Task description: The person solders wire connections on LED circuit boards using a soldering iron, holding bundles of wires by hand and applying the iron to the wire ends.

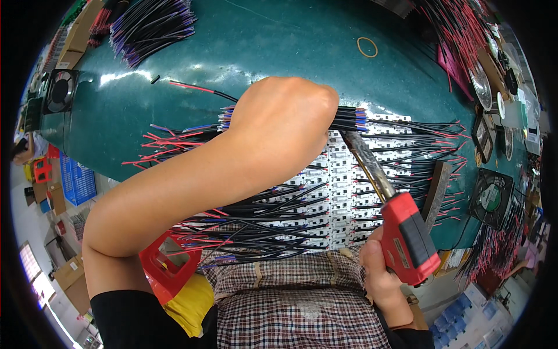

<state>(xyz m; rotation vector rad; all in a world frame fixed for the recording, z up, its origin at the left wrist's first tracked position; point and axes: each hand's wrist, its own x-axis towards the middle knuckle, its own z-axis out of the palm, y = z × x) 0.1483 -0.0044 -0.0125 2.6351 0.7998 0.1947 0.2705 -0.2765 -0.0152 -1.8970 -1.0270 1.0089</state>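
My left hand (285,116) is closed, back upward, over a bundle of short black cables (351,119) whose stripped blue and red ends stick out on both sides. Its fingertips are hidden underneath. My right hand (379,269) grips a red and black soldering gun (408,241). The gun's metal tip slants up and left, ending just below the bundle at the upper part of a panel of small white circuit boards (342,195). Whether the tip touches a board I cannot tell. Rows of black cables with red ends (261,224) spread from the panel on both sides.
A dark bar (437,195) lies across the right-hand cables. Fans stand at the right (491,198) and far left (60,91). Cable heaps lie at the back left (154,29) and back right (450,26). A rubber band (367,47) rests on the green table (290,49).
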